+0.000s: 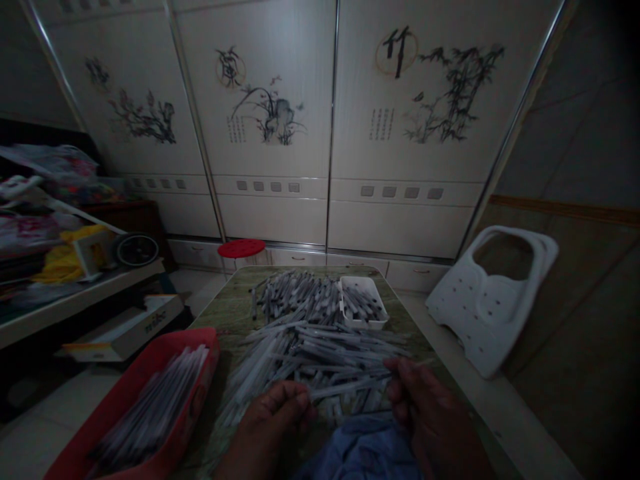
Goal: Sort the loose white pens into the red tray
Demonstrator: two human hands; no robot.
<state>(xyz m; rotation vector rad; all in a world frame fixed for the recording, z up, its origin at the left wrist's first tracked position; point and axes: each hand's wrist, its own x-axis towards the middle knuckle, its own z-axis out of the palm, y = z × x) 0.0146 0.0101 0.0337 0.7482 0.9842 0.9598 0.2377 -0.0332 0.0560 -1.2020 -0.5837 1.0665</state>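
Note:
My left hand [277, 417] is closed, its thumb and forefinger pinching one end of a thin translucent plastic tube [345, 389]. The tube runs rightward toward my right hand [425, 410], which is also closed in a pinch. A thin pale end shows past its fingertips; whether this is the same tube or a second piece, I cannot tell. Beneath and beyond both hands lies a loose pile of similar translucent tubes [325, 350]. Farther back is a heap of short pen-like pieces with dark ends [300, 293]. Some blue cloth [367, 450] sits between my wrists.
A red bin [205, 373] holding many slim tubes stands at the left. On the table's far right is a white tray [380, 323] of dark-ended pieces. Beyond are a red stool [241, 249] and sliding cabinet doors; a white folded plastic piece [495, 300] leans at the right wall.

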